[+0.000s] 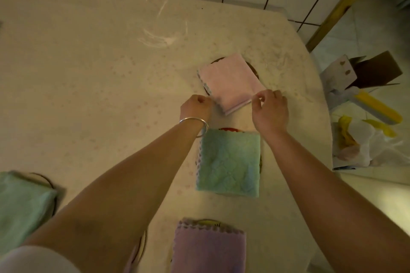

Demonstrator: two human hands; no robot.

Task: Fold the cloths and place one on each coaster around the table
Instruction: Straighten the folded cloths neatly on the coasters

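- Pink cloth (pixel 229 82), folded to a square, lay on a dark round coaster (pixel 255 71) w/ only slivers of the coaster showing at far & left edges.
- Left hand (pixel 195 107) sat just beside the cloth's near-left corner, fingers curled in a loose fist; whether it pinched the cloth edge – can't tell.
- Right hand (pixel 270 108) was at the cloth's near-right corner, thumb & forefinger curled together right at the edge, apparently pinching it.
- So the cloth lay between both hands, slightly beyond them, flat on the table (pixel 88 73).
- Silver bangle (pixel 195 125) on left wrist.
- Green cloth (pixel 228 163), folded, lay nearer the person, below the hands, over a coaster w/ a red bit peeking at its far edge.
- Purple cloth (pixel 208 248) at bottom edge, on another coaster; second green cloth (pixel 22 204) at far left, also on one.
- Boxes & a plastic bag (pixel 366 139) sat off the table's right side.
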